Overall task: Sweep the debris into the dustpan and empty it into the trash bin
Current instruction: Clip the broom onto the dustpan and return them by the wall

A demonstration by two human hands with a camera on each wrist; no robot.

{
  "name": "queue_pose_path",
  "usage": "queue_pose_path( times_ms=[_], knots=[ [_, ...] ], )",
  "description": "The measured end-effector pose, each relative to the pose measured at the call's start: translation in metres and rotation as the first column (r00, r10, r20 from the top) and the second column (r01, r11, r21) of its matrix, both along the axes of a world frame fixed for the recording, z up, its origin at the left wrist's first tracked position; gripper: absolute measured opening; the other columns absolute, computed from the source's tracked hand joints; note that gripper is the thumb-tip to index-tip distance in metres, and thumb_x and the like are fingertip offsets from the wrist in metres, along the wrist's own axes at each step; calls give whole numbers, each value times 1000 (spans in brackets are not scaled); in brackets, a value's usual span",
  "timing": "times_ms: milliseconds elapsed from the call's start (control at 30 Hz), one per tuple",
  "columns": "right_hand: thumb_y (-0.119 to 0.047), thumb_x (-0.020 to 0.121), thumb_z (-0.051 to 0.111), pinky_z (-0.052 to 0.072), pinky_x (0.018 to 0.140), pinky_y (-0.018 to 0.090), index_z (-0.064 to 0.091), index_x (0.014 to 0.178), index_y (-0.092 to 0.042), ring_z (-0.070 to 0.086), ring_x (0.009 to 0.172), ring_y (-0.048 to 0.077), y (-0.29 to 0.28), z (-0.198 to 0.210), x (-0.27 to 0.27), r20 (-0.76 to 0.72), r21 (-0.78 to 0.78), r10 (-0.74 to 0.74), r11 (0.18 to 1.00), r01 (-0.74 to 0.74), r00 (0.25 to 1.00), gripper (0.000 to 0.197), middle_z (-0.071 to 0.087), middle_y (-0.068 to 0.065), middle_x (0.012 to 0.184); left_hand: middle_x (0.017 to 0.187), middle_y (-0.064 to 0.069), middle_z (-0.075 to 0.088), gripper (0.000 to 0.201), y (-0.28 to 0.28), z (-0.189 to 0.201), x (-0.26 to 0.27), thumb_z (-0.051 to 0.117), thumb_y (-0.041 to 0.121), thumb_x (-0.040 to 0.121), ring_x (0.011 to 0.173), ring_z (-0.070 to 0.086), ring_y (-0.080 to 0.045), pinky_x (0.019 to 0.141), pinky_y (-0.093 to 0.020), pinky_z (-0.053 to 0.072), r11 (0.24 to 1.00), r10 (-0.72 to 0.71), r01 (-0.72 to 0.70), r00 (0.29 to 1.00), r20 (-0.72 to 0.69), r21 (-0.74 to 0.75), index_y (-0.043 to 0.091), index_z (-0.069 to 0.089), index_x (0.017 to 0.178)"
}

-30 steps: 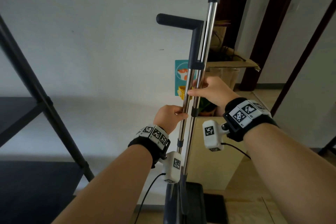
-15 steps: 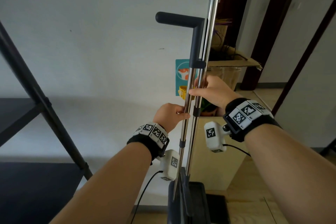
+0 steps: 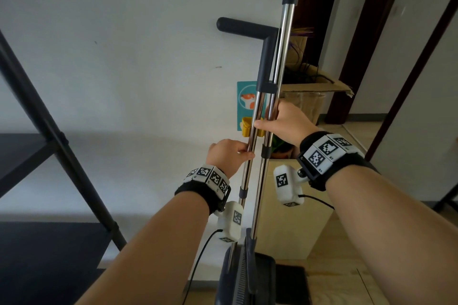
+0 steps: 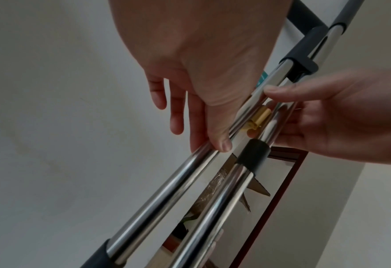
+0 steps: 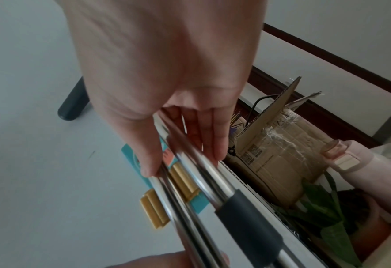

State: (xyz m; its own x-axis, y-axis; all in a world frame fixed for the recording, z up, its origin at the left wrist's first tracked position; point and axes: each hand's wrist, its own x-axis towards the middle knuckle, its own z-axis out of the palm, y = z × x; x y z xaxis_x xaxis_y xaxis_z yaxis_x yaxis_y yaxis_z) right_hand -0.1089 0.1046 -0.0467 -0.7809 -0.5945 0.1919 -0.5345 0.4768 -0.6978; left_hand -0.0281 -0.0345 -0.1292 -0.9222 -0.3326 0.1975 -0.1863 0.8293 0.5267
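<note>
Where the white wall (image 3: 124, 57) meets the floor, two upright steel poles stand side by side: the dustpan handle (image 3: 257, 111), topped by a dark L-shaped grip, and the taller broom handle (image 3: 285, 44). Left hand (image 3: 226, 156) pinches the dustpan handle; right hand (image 3: 285, 124), higher, wraps the broom handle. Dustpan (image 3: 247, 277) sits on the floor below. Black shelf frame (image 3: 49, 131) at left. Open cardboard box (image 3: 312, 96), potted plant (image 5: 323, 214) and teal picture card (image 3: 245, 99) close behind the poles.

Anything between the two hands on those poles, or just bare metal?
Bare metal: in the head view the left hand pinches the dustpan pole, the right hand grips the broom pole higher; nothing between.
</note>
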Motion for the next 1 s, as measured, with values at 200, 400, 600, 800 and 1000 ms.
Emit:
queue_pose_path(
  times_ms=[200, 400, 600, 800, 1000],
  knots=[
    [-40, 84, 69, 45, 79, 17, 55, 127, -18, 63, 106, 8, 3, 2, 3, -87, 58, 5, 998, 0, 996, 51, 65, -6, 120, 85, 4, 67, 28, 10, 5, 5, 54, 42, 93, 83, 59, -17, 82, -32, 45, 999, 33, -32, 999, 24, -26, 23, 72, 101],
    [-30, 87, 68, 53, 84, 27, 57, 124, -19, 63, 102, 10, 7, 13, 5, -25, 86, 100, 991, -98, 995, 40, 66, -4, 116, 63, 8, 54, 23, 20, -5, 10, 58, 33, 93, 62, 51, -11, 58, -23, 36, 992, 60, -49, 994, -89, 119, 16, 73, 92],
    [-29, 87, 68, 54, 92, 36, 52, 130, -20, 62, 107, 12, 3, 21, 3, -34, 144, 113, 984, -107, 993, 47, 63, -2, 123, 69, 3, 62, 24, 22, -5, 7, 60, 34, 91, 65, 56, -13, 64, -25, 44, 986, 38, -18, 992, -119, 163, 15, 73, 87],
    [-32, 88, 66, 48, 86, 24, 50, 131, -21, 60, 111, 11, 3, 22, 5, -80, 191, 102, 978, -85, 992, 47, 61, -3, 127, 73, 3, 63, 24, 19, -1, 5, 61, 34, 90, 67, 55, -12, 65, -23, 42, 990, 19, -5, 995, -96, 138, 15, 75, 93],
    [-42, 86, 65, 46, 83, 21, 49, 130, -17, 62, 109, 11, -3, 8, -2, -130, 154, 20, 988, 0, 991, 54, 63, -3, 124, 74, 3, 63, 25, 13, 1, -3, 58, 37, 92, 72, 58, -15, 66, -25, 42, 997, 43, -41, 999, -28, 69, 16, 73, 90]
  ],
)
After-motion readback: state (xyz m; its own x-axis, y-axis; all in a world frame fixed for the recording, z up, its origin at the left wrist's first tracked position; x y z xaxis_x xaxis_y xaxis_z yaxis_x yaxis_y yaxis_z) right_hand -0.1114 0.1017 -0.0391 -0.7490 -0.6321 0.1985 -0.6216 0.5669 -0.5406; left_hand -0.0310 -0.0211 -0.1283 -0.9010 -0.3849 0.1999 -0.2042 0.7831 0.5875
